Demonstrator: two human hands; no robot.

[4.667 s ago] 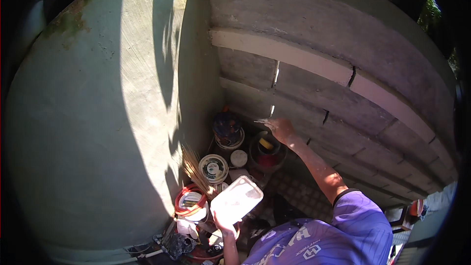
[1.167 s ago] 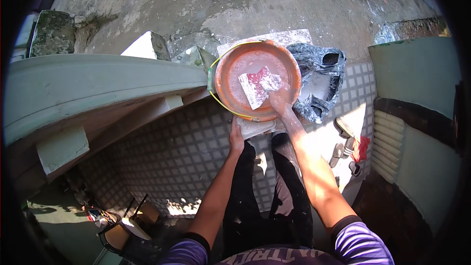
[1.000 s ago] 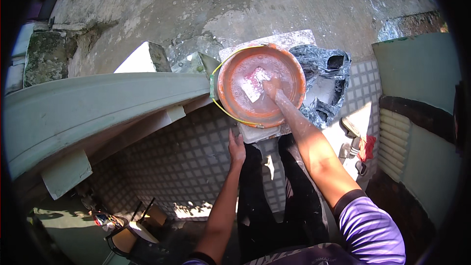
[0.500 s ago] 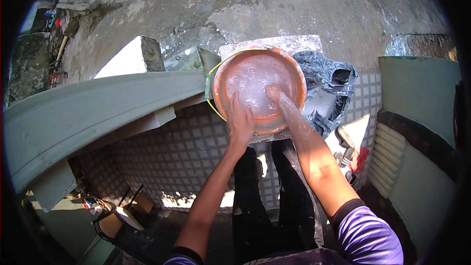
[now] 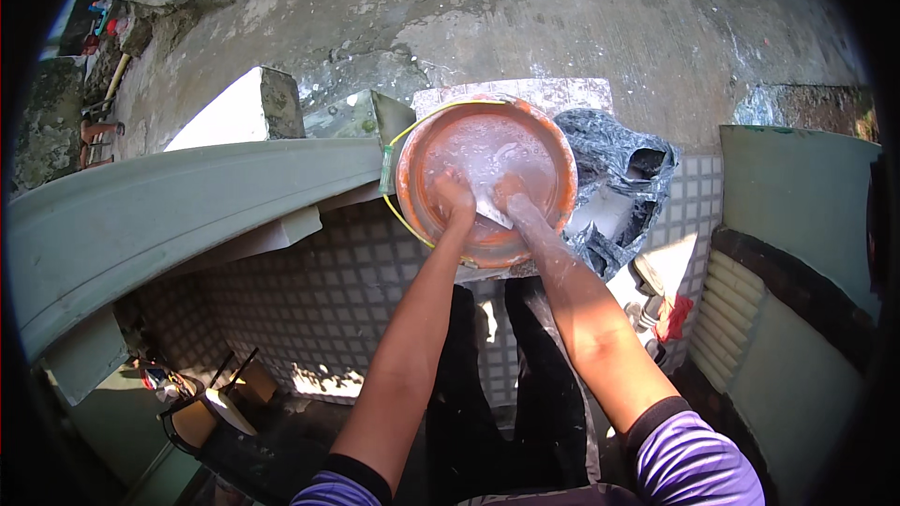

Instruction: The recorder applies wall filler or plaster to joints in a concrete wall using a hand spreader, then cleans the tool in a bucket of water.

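Note:
An orange bucket with a yellow wire handle and a green grip stands before me. Cloudy whitish liquid with bubbles on its surface partly fills it. My left hand is dipped into the liquid near the left side, its fingers mostly hidden. Close beside it, my right hand is sunk in too, with its fingers out of sight. White residue coats my right wrist and forearm. Between the hands shows a pale whitish patch; whether it is a solid piece or bright liquid I cannot make out.
The bucket rests on a whitish speckled slab. Right of it lies an opened black plastic bag with white material inside. A green-grey ledge runs along the left. A low wall stands at right; a red cloth lies below.
My left hand has moved from the near left rim down into the liquid. My right hand has shifted slightly nearer and lower, and a pale patch now shows between them.

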